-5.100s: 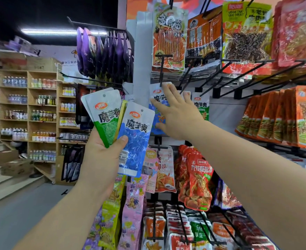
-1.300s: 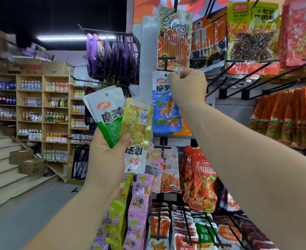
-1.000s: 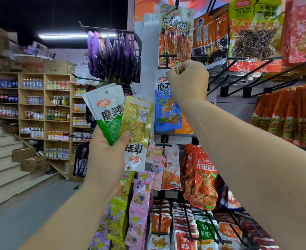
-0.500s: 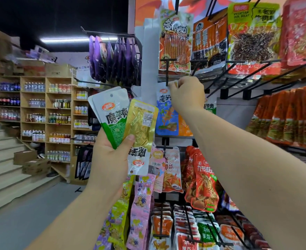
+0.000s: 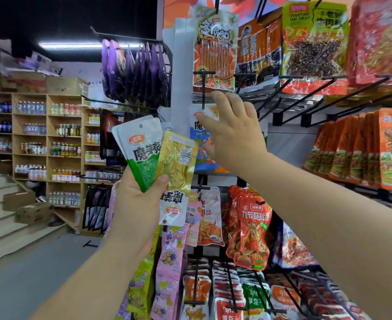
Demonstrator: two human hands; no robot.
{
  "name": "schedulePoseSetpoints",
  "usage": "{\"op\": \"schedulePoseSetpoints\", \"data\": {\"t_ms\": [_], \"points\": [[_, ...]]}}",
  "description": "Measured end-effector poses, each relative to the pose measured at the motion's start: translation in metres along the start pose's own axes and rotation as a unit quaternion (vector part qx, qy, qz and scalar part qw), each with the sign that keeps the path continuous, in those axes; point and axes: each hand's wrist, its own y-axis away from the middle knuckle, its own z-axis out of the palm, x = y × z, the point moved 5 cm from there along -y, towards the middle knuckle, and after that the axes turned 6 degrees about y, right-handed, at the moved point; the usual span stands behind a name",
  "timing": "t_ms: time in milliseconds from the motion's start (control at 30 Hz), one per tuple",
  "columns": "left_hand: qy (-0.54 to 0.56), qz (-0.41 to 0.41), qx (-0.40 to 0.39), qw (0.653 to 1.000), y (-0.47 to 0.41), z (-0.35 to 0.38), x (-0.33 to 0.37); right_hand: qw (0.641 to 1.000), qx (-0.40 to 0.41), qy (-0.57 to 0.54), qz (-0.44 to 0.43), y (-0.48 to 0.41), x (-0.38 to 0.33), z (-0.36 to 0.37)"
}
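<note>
Bright shelves, dark ceiling, blurred, warped edges

Both bare forearms reach forward and up from the lower edge of the view. The left hand [image 5: 139, 204] stands upright on a straight wrist. Its thumb presses on the front of a fan of snack packets [image 5: 148, 153], and its fingers are hidden behind them. The right arm stretches in from the lower right. The right hand [image 5: 234, 135] is higher and farther forward, its back to the camera, fingers straight, slightly spread and holding nothing.
</note>
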Motion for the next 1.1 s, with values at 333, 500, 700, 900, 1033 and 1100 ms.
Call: {"op": "schedulePoseSetpoints", "data": {"t_ms": [333,500,700,900,1033,1100], "points": [[0.008,0.001,0.006,1.000,-0.004,-0.005,0.000,0.986,-0.155,0.043,-0.043,0.001,-0.009,0.021],[0.016,0.006,-0.004,1.000,-0.007,-0.004,-0.002,0.981,-0.181,0.037,-0.054,-0.006,-0.014,0.034],[0.032,0.006,-0.005,0.999,-0.008,-0.010,-0.004,0.985,-0.171,0.021,-0.024,-0.009,-0.021,0.042],[0.016,0.017,-0.004,1.000,-0.010,-0.013,0.000,0.966,-0.259,0.011,-0.019,-0.011,-0.023,0.058],[0.024,0.015,-0.012,1.000,-0.009,-0.012,0.002,0.949,-0.315,-0.011,-0.017,-0.013,-0.024,0.071],[0.031,0.010,-0.018,0.999,-0.008,-0.009,0.005,0.943,-0.331,-0.010,-0.024,-0.013,-0.025,0.071]]}}
